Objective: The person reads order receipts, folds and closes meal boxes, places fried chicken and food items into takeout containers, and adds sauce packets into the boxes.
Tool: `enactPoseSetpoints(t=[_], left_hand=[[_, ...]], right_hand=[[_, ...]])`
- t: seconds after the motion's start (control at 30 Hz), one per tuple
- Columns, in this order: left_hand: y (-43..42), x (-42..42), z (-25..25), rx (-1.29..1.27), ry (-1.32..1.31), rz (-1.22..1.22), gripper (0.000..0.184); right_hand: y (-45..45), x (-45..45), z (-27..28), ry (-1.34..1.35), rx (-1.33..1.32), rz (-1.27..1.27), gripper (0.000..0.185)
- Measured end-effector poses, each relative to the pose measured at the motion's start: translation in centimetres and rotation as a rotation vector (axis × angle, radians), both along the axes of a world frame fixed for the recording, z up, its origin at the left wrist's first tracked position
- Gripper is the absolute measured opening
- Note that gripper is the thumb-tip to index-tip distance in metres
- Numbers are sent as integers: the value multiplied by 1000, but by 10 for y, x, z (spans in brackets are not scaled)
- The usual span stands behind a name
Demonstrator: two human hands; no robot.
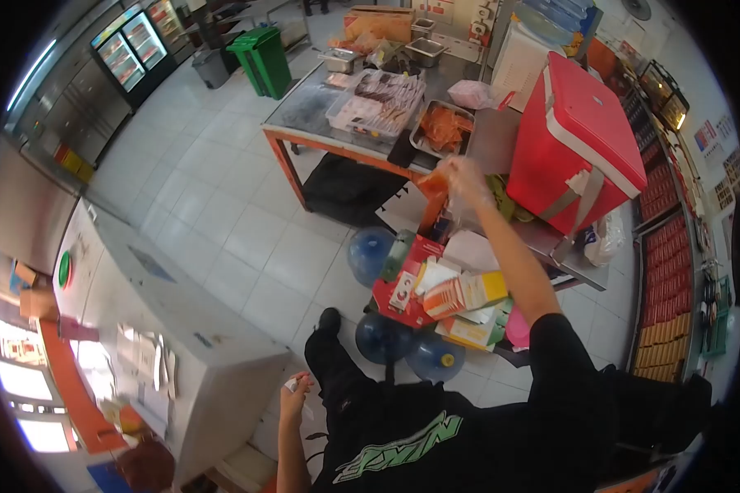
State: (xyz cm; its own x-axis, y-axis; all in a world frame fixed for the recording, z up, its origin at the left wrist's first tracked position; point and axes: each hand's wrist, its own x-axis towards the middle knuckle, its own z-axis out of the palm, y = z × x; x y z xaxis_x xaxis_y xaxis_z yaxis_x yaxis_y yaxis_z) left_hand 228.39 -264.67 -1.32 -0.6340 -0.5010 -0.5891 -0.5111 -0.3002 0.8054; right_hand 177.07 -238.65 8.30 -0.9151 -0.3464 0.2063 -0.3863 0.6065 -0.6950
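My right hand reaches out over the near edge of the metal table, its fingers closed on a limp orange piece of food. It looks covered by a thin clear plastic glove. Just beyond it sits a steel tray with similar orange pieces in it. Left of that tray stands a clear plastic container with many skewers lying in rows. Low beside my leg, my left hand is curled, with something small and whitish at its fingers that I cannot make out.
A red cooler box stands on the table's right. Below it are cartons and several blue water jugs on the floor. A white chest-like unit is at my left. A green bin stands farther back.
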Motion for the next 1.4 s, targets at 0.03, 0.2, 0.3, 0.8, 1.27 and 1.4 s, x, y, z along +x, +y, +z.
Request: enactPoseSetpoints(t=[0.03, 0.2, 0.3, 0.8, 1.27, 1.4], left_hand=[[-26, -18, -10, -2, 11, -20, 30], [-146, -89, -71, 62, -37, -36, 34], [-194, -160, -71, 100, -138, -94, 36], [-311, -285, -73, 132, -344, -280, 33], [-317, -348, -69, 242, -274, -350, 31], [-326, -435, -66, 95, -247, -603, 34]], right_hand=[[-5, -41, -11, 112, 67, -81, 34], [-28, -147, -29, 40, 795, -332, 21], [-48, -206, -71, -72, 599, -826, 20], [-53, -286, -42, 187, 237, -770, 27], [-124, -251, -50, 125, 857, -389, 25], [-128, -288, -109, -124, 902, -458, 26]])
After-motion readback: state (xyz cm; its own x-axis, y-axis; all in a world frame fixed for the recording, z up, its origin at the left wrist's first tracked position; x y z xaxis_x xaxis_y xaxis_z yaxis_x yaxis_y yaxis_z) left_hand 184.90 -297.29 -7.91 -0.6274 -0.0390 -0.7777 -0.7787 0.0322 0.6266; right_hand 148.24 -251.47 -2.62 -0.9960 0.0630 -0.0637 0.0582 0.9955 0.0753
